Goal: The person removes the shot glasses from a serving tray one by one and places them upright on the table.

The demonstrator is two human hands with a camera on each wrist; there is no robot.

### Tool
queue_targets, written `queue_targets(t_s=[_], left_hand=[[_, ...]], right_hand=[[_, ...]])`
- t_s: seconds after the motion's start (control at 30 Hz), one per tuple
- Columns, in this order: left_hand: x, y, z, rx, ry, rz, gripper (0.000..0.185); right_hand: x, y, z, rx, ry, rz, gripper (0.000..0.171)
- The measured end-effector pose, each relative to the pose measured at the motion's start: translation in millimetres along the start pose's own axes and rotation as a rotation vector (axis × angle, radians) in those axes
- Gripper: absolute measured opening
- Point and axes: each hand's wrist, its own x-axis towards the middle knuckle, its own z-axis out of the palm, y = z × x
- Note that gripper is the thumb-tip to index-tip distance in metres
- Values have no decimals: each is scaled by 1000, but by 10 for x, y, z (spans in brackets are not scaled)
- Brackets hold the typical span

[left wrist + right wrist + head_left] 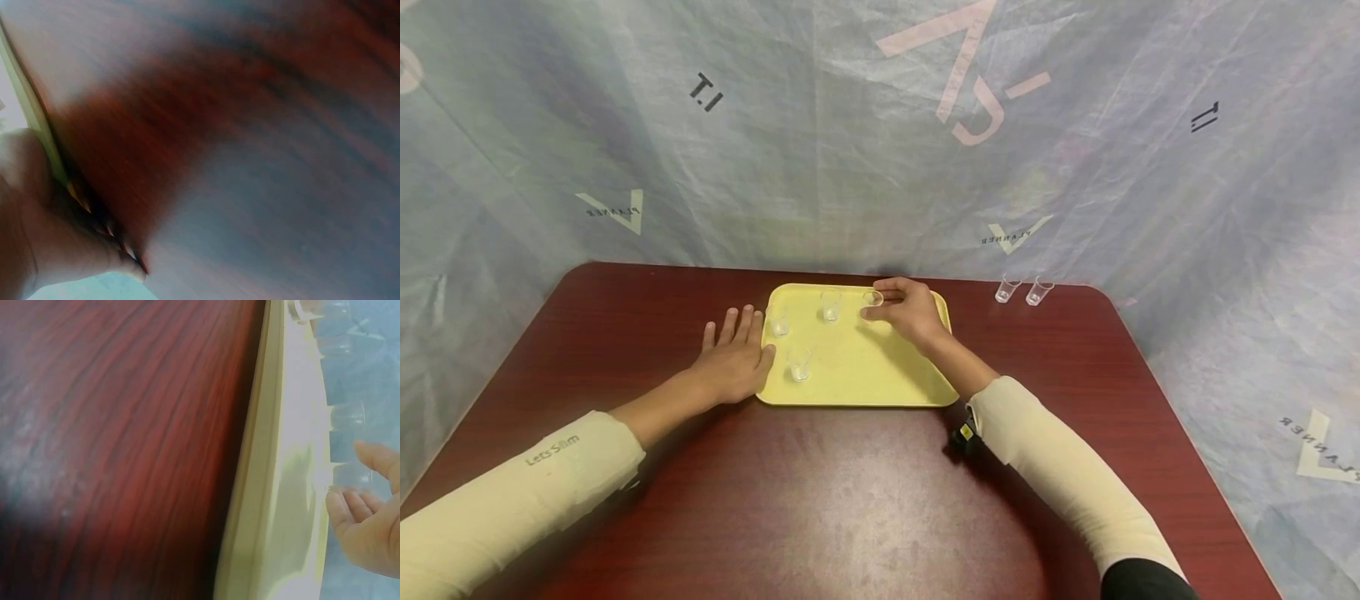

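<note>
A yellow tray (865, 379) lies on the table, with three small clear cups standing on it: one at the back (830, 307), another by the left edge (780, 323) and a third nearer the front (800, 365). At the tray's back, my right hand (910, 310) holds a fourth clear cup (872, 300) between thumb and fingers. The right wrist view shows this cup (353, 473) upright, close over the tray. My left hand (735, 360) rests with spread fingers against the tray's left side, its thumb over the rim.
Two more clear cups, one (1007, 289) beside the other (1039, 292), stand at the back right of the dark red table (850, 492). A grey printed sheet (820, 167) hangs behind the table and along its sides.
</note>
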Motion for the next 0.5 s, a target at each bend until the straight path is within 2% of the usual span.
queue_targets(t_s=[0.5], left_hand=[[-59, 71, -60, -31, -15, 2, 85]], right_hand=[[-33, -35, 36, -27, -3, -21, 40]])
